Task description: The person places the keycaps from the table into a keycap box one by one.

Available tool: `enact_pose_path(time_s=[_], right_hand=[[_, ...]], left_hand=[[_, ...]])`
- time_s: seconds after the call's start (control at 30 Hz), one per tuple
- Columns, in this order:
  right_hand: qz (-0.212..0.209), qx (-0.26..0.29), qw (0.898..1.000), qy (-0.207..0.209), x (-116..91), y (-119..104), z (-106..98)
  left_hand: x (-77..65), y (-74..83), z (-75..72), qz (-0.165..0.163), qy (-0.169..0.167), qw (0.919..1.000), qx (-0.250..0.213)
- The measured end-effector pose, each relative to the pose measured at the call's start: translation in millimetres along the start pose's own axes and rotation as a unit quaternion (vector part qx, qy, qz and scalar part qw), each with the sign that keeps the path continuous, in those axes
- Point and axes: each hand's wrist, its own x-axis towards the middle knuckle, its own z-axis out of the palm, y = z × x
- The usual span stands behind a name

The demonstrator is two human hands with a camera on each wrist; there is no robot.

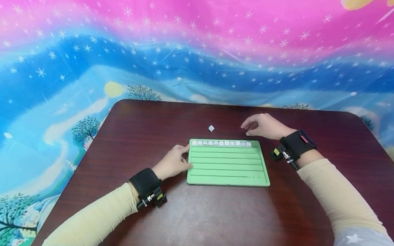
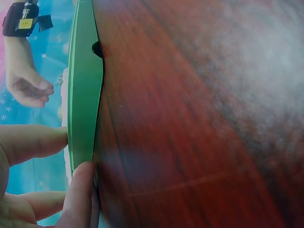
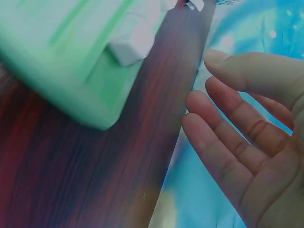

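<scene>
A light green grooved tray lies on the table, with a row of small white cubes along its far groove. The left hand grips the tray's left edge, thumb nearer the body and fingers farther up the side. In the left wrist view, the thumb presses against the tray's green side wall. Past the tray's far right corner hovers the right hand, its fingers loosely bent with nothing between them. One loose white cube sits on the table behind the tray, left of the right hand.
The dark red-brown table has rounded far corners. A patterned pink and blue cloth hangs behind it and at its sides. Both wrists wear black bands with small cameras.
</scene>
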Motion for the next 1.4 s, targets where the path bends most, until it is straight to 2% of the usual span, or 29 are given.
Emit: enact_pose_path(time_s=[0.47,0.77,0.97,1.4], right_hand=[[0.0,0.047,0.999,-0.016,50.0,-20.2,16.2],[0.017,0.054,0.998,-0.032,76.6,-32.3,33.2],[0.027,0.049,0.997,-0.05,88.2,-41.4,42.6],[0.058,-0.008,0.995,-0.075,106.8,-60.5,55.3]], left_hand=[[2.0,0.7,1.9,-0.008,0.005,0.9999,-0.005],[1.3,0.6,2.0,-0.004,0.009,0.9999,0.004],[1.2,0.0,2.1,-0.005,0.008,1.0,-0.002],[0.1,0.7,-0.2,0.002,0.003,1.0,0.001]])
